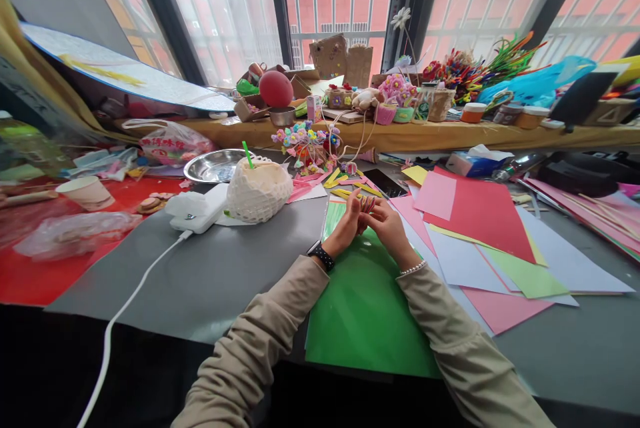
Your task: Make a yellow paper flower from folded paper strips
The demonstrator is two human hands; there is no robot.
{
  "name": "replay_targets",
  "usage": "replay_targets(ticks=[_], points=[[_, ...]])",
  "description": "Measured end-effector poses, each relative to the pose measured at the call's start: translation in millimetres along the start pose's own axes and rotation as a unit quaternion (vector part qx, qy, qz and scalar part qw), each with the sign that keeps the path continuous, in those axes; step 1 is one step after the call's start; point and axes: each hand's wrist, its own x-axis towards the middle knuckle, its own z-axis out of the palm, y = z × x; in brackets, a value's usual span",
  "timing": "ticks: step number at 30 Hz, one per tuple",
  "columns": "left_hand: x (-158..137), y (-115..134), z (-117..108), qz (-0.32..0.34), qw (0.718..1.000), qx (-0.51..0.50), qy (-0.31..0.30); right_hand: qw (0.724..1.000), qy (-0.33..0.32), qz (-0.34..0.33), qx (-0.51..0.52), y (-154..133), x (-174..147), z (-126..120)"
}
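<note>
Barred windows [345, 1] stand behind our grey desk [250, 275], and along its back runs a cluttered ledge [240, 133] covered in yellow-brown cloth. Up there we see pink flowers [397, 89] rising over a pink pot [385, 113] and a green pot [404, 115], though we cannot tell which one holds them, and further right a jar with an orange lid [473, 113]. Down on the desk, a white netted container [260, 195] has a green straw [247, 153] poking from its top, beside a shiny metal dish [193, 172]. Toward our left, a paper cup [86, 193] lies tilted near a plastic bag [173, 143] with red print, whose characters we can only partly make out; a blue tissue pack [465, 164] at the right shows lettering too small for us to read. Over a green sheet [370, 308], our left hand [345, 225] and right hand [387, 225] meet, fingers closed together on a small striped bundle [368, 203] of pink, yellow and purple. It sits between the fingertips of both hands, partly hidden by them, just in front of loose yellow strips [333, 178].
</note>
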Motion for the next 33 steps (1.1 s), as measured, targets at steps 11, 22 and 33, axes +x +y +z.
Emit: replay_targets(ticks=[11, 22, 33], points=[[-1, 15, -8, -0.026, 0.981, 0.124, -0.144, 0.985, 0.099, 0.078, 0.114, 3, 3, -4], [-3, 22, -15, -0.101, 0.978, 0.088, -0.161, 0.982, 0.038, 0.153, 0.102, -4, 3, -9], [-4, 24, -18, -0.156, 0.966, 0.007, -0.204, 0.972, -0.014, 0.163, 0.168, -4, 2, -10]])
